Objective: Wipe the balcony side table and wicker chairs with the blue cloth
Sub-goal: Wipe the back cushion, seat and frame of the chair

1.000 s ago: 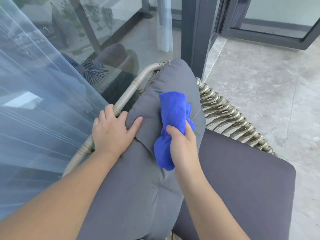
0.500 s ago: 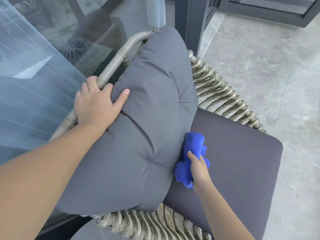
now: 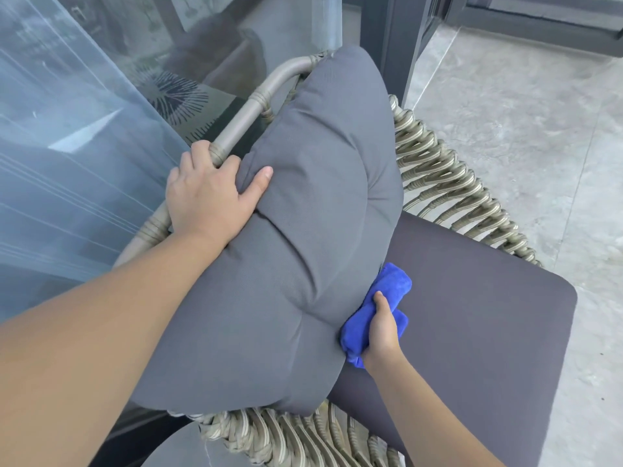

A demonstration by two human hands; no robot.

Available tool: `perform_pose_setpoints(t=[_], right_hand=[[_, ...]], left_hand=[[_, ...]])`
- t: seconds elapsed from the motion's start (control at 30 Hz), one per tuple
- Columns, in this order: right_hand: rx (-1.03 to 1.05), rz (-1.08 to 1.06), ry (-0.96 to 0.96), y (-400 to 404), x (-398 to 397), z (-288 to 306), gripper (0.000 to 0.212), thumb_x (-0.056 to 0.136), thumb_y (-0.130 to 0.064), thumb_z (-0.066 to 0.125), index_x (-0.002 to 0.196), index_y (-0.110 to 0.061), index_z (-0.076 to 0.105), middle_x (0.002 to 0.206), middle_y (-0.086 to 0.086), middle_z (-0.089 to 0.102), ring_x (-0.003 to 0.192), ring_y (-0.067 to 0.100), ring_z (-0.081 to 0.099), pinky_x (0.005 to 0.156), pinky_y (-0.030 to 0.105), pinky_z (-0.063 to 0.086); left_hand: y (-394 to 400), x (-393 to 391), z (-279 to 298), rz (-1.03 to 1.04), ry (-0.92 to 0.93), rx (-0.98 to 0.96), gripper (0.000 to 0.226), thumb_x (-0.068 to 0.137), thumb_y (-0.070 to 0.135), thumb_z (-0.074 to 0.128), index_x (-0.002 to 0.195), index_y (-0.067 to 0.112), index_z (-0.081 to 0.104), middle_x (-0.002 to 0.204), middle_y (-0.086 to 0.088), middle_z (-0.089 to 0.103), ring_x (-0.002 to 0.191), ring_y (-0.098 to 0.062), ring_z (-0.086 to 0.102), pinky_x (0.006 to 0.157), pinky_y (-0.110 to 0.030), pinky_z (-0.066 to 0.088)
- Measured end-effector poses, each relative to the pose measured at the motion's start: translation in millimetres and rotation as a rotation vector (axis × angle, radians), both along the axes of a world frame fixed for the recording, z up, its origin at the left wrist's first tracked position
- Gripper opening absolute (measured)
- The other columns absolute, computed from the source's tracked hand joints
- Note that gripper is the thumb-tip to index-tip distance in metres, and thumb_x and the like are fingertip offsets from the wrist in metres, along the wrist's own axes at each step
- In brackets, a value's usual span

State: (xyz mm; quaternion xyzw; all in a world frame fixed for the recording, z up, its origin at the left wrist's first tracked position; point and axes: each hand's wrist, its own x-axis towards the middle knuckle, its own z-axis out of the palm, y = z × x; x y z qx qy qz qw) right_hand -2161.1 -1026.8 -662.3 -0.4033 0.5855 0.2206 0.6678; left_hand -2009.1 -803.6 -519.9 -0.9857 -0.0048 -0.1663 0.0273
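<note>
Where the back cushion (image 3: 303,251) meets the seat cushion (image 3: 472,332), the blue cloth (image 3: 387,291) lies bunched in the crease, touching both. The right hand (image 3: 382,332) grips the cloth from above, its fingers curled round the fabric, with folds of blue showing past the fingertips and below the wrist. The back cushion is a lighter grey and leans tilted against the chair's frame; the seat cushion is darker and lies flat.

The left hand (image 3: 209,193) holds the upper left edge of the back cushion: the thumb lies across the front of the fabric, and the fingers curl over the rounded top rail of the wicker chair (image 3: 445,176) behind it. Woven strands of the chair show along the right side beyond the cushions and again along the near lower edge.

To the left hangs a sheer curtain (image 3: 67,146) in front of glass. A pale tiled floor (image 3: 539,129) spreads to the right of the chair.
</note>
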Motion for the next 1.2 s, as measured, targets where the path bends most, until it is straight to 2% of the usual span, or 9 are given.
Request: perform_pose_setpoints(t=[0.07,0.17,0.27,0.47,0.7,0.8,0.93,1.03,1.2], right_hand=[[0.020,-0.015,-0.045,1.5,1.0,20.5,0.079,0.056,-0.077,0.066,0.112,-0.022,0.067,0.098,0.000,0.073,0.091,0.025,0.067,0.074,0.036,0.049],[0.029,0.019,-0.157,10.3,-0.1,49.7,0.039,0.092,-0.061,0.058,0.111,-0.027,0.064,0.089,-0.007,0.074,0.092,0.016,0.067,0.095,0.036,0.049],[0.017,0.123,-0.269,26.5,3.2,74.2,0.044,0.090,-0.066,0.054,0.122,-0.036,0.061,0.121,-0.007,0.070,0.119,0.015,0.063,0.115,0.040,0.042],[-0.021,0.199,-0.455,74.7,26.3,141.9,0.044,0.102,-0.058,0.045,0.143,-0.043,0.048,0.133,-0.019,0.059,0.126,0.009,0.054,0.114,0.039,0.040],[-0.080,0.210,-0.664,116.0,58.1,185.9,0.078,0.079,-0.073,0.041,0.154,-0.053,0.029,0.163,-0.021,0.031,0.154,0.013,0.024,0.123,0.051,0.025],[-0.037,0.228,-0.706,114.2,65.0,201.3,0.073,0.077,-0.076,0.043,0.146,-0.050,0.043,0.154,-0.022,0.045,0.147,0.009,0.038,0.118,0.045,0.033],[-0.013,0.247,-0.719,75.9,54.6,199.2,0.011,0.105,-0.049,0.048,0.109,-0.046,0.058,0.108,-0.028,0.064,0.101,-0.011,0.057,0.082,0.015,0.042],[-0.116,0.177,-0.688,41.4,33.6,175.4,0.013,0.105,-0.045,0.049,0.104,-0.047,0.061,0.101,-0.028,0.072,0.100,-0.009,0.064,0.091,0.022,0.047],[-0.240,0.018,-0.595,1.1,-0.5,125.4,0.015,0.105,-0.038,0.052,0.111,-0.045,0.065,0.099,-0.030,0.073,0.099,-0.008,0.067,0.096,0.028,0.048]], left_hand=[[0.6,0.2,0.6,0.000,-0.001,-0.005,0.072,0.095,0.075,0.034,0.099,0.013,0.070,0.124,-0.018,0.051,0.107,-0.039,0.053,0.088,-0.049,0.041],[0.9,-1.1,-0.1,-0.001,0.006,-0.004,0.073,0.095,0.075,0.033,0.098,0.013,0.070,0.121,-0.017,0.051,0.105,-0.039,0.053,0.087,-0.048,0.042],[0.0,-1.6,-2.0,-0.003,0.002,-0.003,0.073,0.095,0.075,0.032,0.097,0.014,0.070,0.119,-0.017,0.051,0.103,-0.038,0.054,0.086,-0.047,0.042],[-2.9,-0.9,-2.1,0.015,0.015,0.002,0.070,0.093,0.076,0.033,0.095,0.017,0.071,0.119,-0.014,0.053,0.102,-0.037,0.054,0.085,-0.045,0.041],[-2.0,0.6,4.1,0.024,0.037,0.025,0.073,0.091,0.077,0.031,0.087,0.015,0.069,0.114,-0.016,0.057,0.093,-0.037,0.057,0.077,-0.043,0.041],[-1.8,-0.9,17.3,0.054,0.164,-0.049,0.082,0.079,0.078,0.018,0.094,0.015,0.068,0.130,-0.015,0.052,0.108,-0.036,0.054,0.089,-0.045,0.040],[7.2,1.1,40.1,0.032,0.322,-0.236,0.063,0.090,0.077,0.040,0.102,0.021,0.068,0.138,-0.010,0.047,0.126,-0.034,0.048,0.103,-0.044,0.038],[19.5,-36.2,43.3,0.089,0.419,-0.134,0.071,0.084,0.085,0.024,0.100,0.028,0.063,0.146,-0.004,0.039,0.132,-0.032,0.042,0.107,-0.048,0.036],[28.3,-90.3,25.5,0.165,0.304,-0.053,0.070,0.090,0.082,0.015,0.082,0.026,0.055,0.155,-0.004,0.028,0.136,-0.033,0.033,0.112,-0.051,0.030]])
